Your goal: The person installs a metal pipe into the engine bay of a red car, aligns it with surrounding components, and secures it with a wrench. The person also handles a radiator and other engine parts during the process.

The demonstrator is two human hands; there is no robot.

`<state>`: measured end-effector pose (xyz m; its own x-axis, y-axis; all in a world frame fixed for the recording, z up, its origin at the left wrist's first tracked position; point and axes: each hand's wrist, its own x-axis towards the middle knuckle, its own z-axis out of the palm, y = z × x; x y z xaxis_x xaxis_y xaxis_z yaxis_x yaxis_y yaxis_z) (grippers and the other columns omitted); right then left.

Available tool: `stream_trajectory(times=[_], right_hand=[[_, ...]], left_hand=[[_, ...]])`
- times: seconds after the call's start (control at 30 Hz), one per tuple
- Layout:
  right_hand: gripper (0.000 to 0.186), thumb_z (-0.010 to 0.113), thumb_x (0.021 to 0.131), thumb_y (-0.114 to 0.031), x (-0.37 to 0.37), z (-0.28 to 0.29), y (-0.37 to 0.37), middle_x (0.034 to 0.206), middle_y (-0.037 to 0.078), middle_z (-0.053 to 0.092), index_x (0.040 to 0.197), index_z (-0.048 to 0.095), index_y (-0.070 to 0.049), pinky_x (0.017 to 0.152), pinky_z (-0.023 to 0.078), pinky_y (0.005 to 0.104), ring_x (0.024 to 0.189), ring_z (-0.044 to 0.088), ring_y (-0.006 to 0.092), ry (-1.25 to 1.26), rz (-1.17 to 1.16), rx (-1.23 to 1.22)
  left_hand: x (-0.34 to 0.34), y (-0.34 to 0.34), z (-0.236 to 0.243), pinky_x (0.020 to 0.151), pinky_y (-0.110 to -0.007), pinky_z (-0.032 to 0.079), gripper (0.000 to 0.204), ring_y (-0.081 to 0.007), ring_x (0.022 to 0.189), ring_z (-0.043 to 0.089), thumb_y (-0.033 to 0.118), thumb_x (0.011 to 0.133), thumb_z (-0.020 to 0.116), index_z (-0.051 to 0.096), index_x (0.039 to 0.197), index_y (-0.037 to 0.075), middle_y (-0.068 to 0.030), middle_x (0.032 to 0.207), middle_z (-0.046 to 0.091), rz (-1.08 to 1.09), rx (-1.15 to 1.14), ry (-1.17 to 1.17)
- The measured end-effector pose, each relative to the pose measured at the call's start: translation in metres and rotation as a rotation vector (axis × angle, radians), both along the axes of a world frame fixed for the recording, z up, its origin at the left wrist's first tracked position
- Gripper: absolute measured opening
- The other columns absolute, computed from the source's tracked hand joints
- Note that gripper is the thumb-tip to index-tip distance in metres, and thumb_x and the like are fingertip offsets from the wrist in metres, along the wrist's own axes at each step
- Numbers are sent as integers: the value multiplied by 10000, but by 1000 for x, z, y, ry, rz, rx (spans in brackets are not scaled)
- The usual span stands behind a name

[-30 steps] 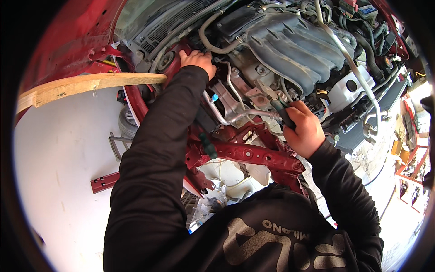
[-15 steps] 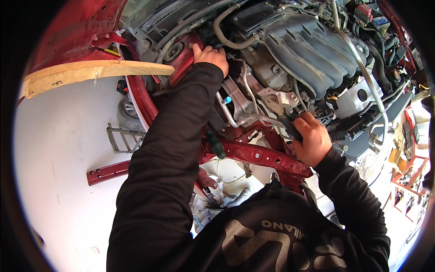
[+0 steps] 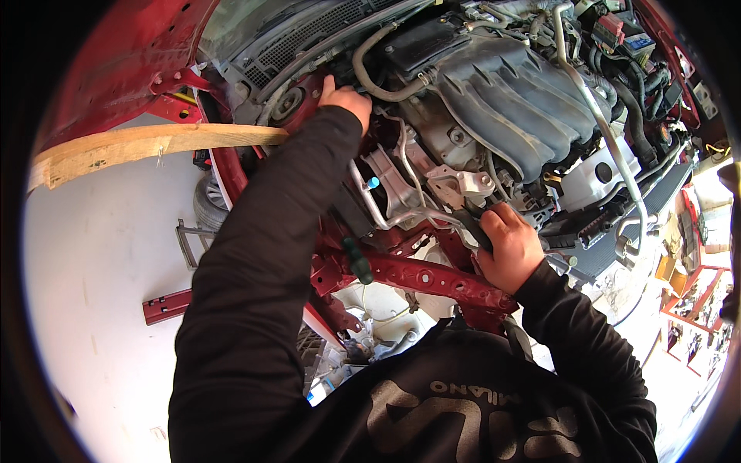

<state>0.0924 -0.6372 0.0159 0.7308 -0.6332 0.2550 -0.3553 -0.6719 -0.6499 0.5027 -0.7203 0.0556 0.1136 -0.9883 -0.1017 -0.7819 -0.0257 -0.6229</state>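
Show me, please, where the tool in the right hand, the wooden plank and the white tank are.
Tool (image 3: 473, 229): head view, on its dark handle.
Wooden plank (image 3: 158, 141): head view, mid-length on its face.
White tank (image 3: 580, 185): head view, on its wall, left of the dark round spot.

The strut tower (image 3: 296, 105) lies left of the engine cover (image 3: 513, 96), the beam (image 3: 444, 283) in front of both.

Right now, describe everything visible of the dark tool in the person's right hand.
The tool shows a dark handle, rubber- or plastic-looking, slanting up and left from the right hand, which grips it. In the picture it lies just below the pale metal bracket. Its working end is hard to make out, so contact there is unclear.
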Motion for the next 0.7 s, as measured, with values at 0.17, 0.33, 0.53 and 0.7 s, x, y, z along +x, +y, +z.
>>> stream_trajectory(times=[0.17,0.33,0.53,0.7], right_hand=[[390,766,735,-83,0,-4,2,1078,198,613,1090,612,-39,872,565,532,990,652,442,19,-18,-42],[402,780,742,-65,4,-8,-2,1078,204,606,1104,608,-41,860,571,529,985,659,445,21,-23,-43],[375,788,803,-87,9,-4,0,1079,214,601,1131,612,-36,819,579,542,946,676,459,-6,-89,18],[339,775,837,-78,11,-2,0,1099,223,602,1138,627,-29,777,560,548,911,670,480,-23,-133,6]], left_hand=[[20,-19,24,1242,-547,318,253,-223,1386,555,251,1031,658,823,1222,262,-9,1396,709,-110,24,153],[19,-26,32,1211,-545,335,321,-250,1441,528,259,1072,652,753,1376,237,-49,1428,691,-63,244,115],[7,-36,30,1219,-553,334,373,-256,1486,486,219,1073,646,711,1440,234,-45,1509,637,34,358,60],[-1,-44,40,1292,-558,281,540,-272,1586,378,286,1107,605,505,1638,294,-29,1697,462,137,520,4]])
